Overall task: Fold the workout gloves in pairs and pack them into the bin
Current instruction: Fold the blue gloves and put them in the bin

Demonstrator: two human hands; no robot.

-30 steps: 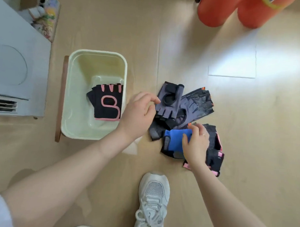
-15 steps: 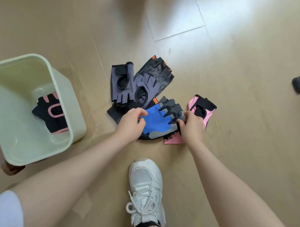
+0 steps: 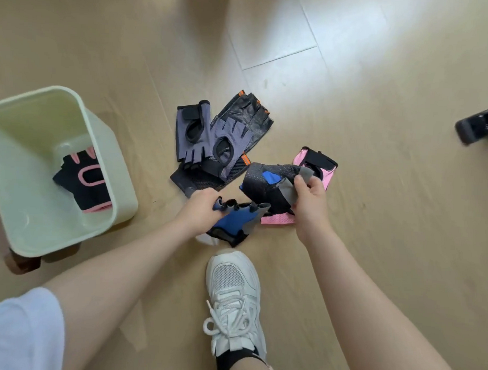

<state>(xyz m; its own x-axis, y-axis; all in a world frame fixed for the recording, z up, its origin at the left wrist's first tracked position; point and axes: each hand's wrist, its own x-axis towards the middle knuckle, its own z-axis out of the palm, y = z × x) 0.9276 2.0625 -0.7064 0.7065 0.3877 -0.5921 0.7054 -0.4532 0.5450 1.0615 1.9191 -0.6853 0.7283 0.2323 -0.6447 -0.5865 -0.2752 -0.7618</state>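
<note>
My left hand [image 3: 199,209] grips a blue glove [image 3: 236,220] by its fingers, just above the floor. My right hand [image 3: 310,202] holds its mate, a black and blue glove [image 3: 267,185] with a grey strap, lifted a little to the right. Under them lies a pink glove [image 3: 315,162]. Two grey-purple gloves [image 3: 203,139] and black gloves with orange trim [image 3: 248,113] lie in a heap further off. The pale green bin [image 3: 121,189] stands at the left with a black and pink folded pair [image 3: 84,179] inside.
My white sneaker [image 3: 233,298] is planted on the wooden floor right below the hands. A dark object [image 3: 480,126] lies at the right edge. A brown wooden piece [image 3: 19,262] shows beneath the bin.
The two blue gloves were together on the heap; now each hand holds one, pulled apart, the left one drawn nearer to me. The view has shifted closer.
</note>
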